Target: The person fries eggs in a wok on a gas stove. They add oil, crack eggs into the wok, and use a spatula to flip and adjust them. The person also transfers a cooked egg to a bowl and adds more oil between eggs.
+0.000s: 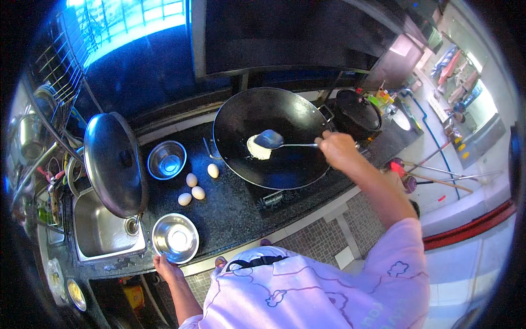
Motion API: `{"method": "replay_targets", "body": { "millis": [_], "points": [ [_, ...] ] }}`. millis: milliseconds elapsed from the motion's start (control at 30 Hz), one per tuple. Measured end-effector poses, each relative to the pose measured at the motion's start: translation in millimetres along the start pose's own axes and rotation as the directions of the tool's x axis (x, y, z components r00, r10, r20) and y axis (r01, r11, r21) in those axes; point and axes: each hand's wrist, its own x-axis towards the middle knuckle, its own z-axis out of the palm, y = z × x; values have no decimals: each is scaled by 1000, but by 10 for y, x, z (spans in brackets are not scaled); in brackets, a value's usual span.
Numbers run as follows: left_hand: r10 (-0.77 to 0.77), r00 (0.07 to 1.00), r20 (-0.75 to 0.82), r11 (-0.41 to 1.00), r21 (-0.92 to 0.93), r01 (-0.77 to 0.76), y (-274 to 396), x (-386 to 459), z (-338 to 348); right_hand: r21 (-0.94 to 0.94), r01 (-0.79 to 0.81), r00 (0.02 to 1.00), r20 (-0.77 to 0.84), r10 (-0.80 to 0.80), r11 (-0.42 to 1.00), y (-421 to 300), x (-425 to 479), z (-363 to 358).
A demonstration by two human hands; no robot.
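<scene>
My right hand (339,150) grips the handle of a metal wok spatula (269,140) from the right side of a large black wok (283,111). The spatula's blade rests over a pale egg-like piece of food (259,153) in the wok and partly covers it. At the counter's front edge, my left hand (166,268) holds the lower rim of a stainless steel bowl (176,238); it looks to have no food inside. Several whole eggs (198,193) lie loose on the dark countertop (230,214) between that bowl and the wok.
A second metal bowl (167,160) sits behind the eggs. A large domed lid (111,164) stands on edge beside the sink (102,230). Right of the wok are a lidded black pot (358,109) and several bottles (382,98). A wire rack (61,66) hangs at left.
</scene>
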Motion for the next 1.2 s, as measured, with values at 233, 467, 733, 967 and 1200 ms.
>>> {"method": "replay_targets", "body": {
  "millis": [233,467,733,967,1200],
  "points": [
    [11,1000,17,1000,13,-11,-31,56,-47,77,-53,997,-51,57,996,-361,-57,525],
    [29,998,61,1000,-12,-28,-97,152,-125,43,-37,999,2,36,998,-168,-139,363],
    [31,999,45,999,25,-32,-72,148,-146,175,-113,977,201,76,978,178,-332,-144],
    [34,999,30,999,8,-34,-61,96,-71,64,152,926,339,-164,986,208,-166,-418],
    [8,1000,29,1000,-10,-8,1,-20,5,75,105,958,261,-121,992,64,-8,-149]
  ]
}}
